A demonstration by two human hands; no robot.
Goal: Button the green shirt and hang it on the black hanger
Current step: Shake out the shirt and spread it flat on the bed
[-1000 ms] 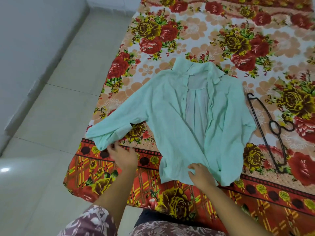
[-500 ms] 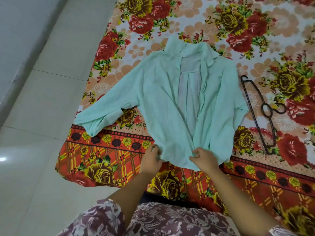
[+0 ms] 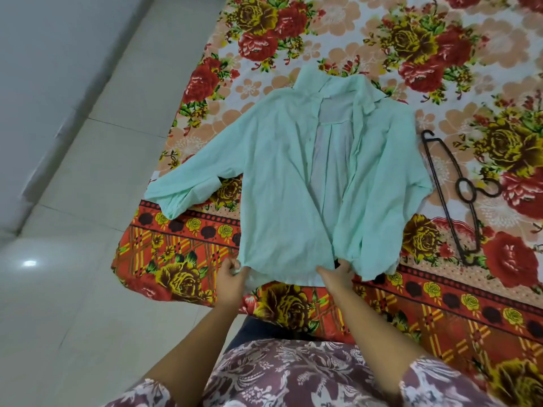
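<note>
Pinching green shirt (image 3: 279, 186) hem corner w/ left grip (image 3: 232, 273); right grip (image 3: 338, 274) at centre hem, fingertips hidden under cloth, can't tell hold; black hanger (image 3: 457, 190) beside, on bed (image 3: 367, 33).

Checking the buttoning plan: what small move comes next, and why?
Probably pull the front edges together at the hem: the green shirt lies open down the middle, left hand and right hand hold its hem, black hanger lies aside.

A home bedroom: a bed under a floral bedsheet (image 3: 382, 30) beside a pale tiled floor (image 3: 73, 289).
</note>
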